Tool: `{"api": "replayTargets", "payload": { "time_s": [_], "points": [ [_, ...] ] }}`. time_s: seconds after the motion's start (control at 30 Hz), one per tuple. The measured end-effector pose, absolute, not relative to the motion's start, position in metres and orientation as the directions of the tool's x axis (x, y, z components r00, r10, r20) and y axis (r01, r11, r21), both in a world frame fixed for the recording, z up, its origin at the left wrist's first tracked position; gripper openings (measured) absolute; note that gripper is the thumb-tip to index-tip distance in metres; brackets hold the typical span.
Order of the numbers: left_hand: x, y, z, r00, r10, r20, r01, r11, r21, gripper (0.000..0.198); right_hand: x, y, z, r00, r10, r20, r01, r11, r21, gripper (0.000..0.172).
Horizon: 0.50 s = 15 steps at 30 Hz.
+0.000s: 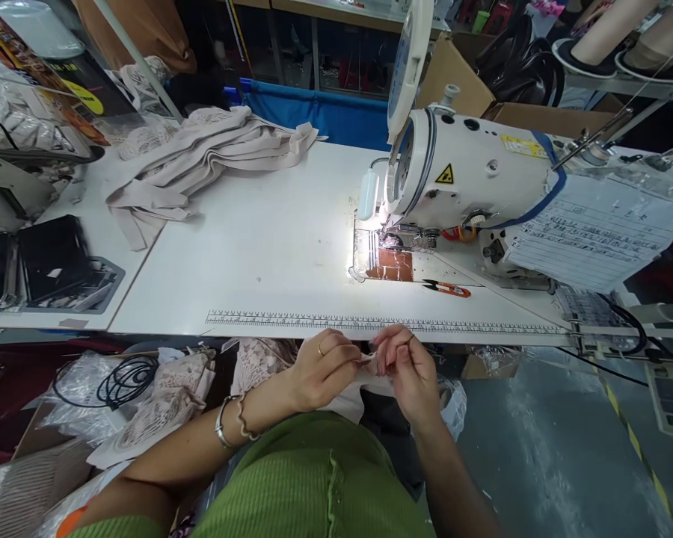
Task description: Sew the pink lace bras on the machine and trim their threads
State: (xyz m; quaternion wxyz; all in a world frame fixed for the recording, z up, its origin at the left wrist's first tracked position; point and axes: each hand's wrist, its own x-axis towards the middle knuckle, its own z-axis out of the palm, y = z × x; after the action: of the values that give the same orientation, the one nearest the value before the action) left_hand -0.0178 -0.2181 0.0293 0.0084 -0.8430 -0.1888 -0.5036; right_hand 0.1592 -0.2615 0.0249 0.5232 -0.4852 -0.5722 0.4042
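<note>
Just off the table's front edge, my left hand (326,368), with a ring on one finger, is closed in a pinch on a pale beige piece of fabric (369,363). My right hand (413,373) meets it from the other side, fingers curled and pinching the same fabric close to the left fingertips. Most of the cloth is hidden by the hands; part of it hangs down over my lap. Beyond the hands lies a printed ruler strip (292,321) along the table edge. The sewing machine (454,168) stands ahead to the right, its lamp lighting the needle area.
Orange-handled thread snips (447,288) lie near the needle plate. Long beige fabric strips (213,153) are heaped at the back left of the white table (258,246). A black open case (53,258) sits at far left. Lace fabric (173,392) and bagged black cable lie below.
</note>
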Motion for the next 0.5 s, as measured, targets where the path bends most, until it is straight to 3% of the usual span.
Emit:
{"api": "replayTargets", "payload": {
  "time_s": [0.07, 0.13, 0.23, 0.33, 0.4, 0.5],
  "points": [
    [-0.017, -0.218, 0.031, 0.426, 0.305, 0.852, 0.339, -0.927, 0.163, 0.023, 0.163, -0.259, 0.025, 0.01, 0.975, 0.221, 0.149, 0.218, -0.965, 0.042],
    [-0.018, -0.217, 0.031, 0.427, 0.305, 0.851, 0.345, -0.925, 0.159, 0.022, 0.167, -0.257, 0.029, -0.053, 0.967, 0.25, 0.292, 0.254, -0.922, 0.039],
    [-0.019, -0.217, 0.029, 0.438, 0.314, 0.842, 0.336, -0.926, 0.171, 0.021, 0.175, -0.256, 0.033, -0.15, 0.947, 0.284, 0.447, 0.321, -0.835, 0.02],
    [-0.018, -0.218, 0.023, 0.437, 0.354, 0.827, 0.318, -0.921, 0.226, 0.018, 0.177, -0.255, 0.032, -0.077, 0.923, 0.376, 0.493, 0.363, -0.791, 0.02],
    [-0.016, -0.219, 0.02, 0.42, 0.424, 0.802, 0.273, -0.902, 0.334, 0.017, 0.174, -0.254, 0.028, -0.036, 0.912, 0.41, 0.444, 0.382, -0.81, 0.022],
    [-0.015, -0.222, 0.019, 0.395, 0.629, 0.67, 0.128, -0.76, 0.637, 0.022, 0.171, -0.257, 0.018, -0.119, 0.926, 0.36, 0.288, 0.379, -0.88, 0.028]
  ]
}}
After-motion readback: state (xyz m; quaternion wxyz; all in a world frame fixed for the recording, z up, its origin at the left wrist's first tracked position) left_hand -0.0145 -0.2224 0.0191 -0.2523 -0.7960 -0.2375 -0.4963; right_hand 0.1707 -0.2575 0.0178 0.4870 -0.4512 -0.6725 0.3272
